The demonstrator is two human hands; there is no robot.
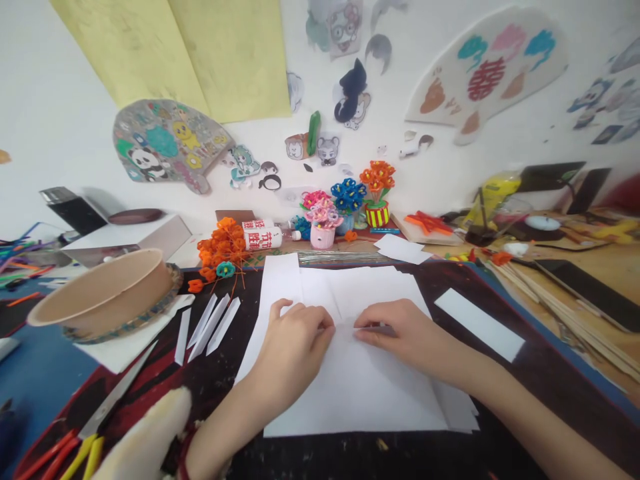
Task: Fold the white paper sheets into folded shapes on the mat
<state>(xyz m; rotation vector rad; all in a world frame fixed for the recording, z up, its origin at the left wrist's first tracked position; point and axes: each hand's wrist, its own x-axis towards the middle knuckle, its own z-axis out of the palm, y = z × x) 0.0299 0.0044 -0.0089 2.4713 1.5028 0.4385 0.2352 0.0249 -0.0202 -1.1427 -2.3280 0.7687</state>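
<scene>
Both my hands are over a stack of white paper sheets [380, 400] on the dark mat. My left hand [300, 337] is closed, thumb and fingertips pinched together at the near end of a small piece of white paper [344, 325]. Facing it, my right hand [395, 327] pinches the other side. The edges of this piece blend into the white sheets below, so its shape is hard to tell. Several narrow folded paper strips [215, 327] lie left of the stack. On the right rests a flat white paper strip [479, 325].
Scissors [115, 407] with red and yellow handles lie at left, near a beige bowl [105, 293]. Orange craft flowers [223, 247], a pink flower pot [323, 233] and a striped pot [377, 215] stand at the back. A phone [590, 293] and long sticks [560, 320] are on the right.
</scene>
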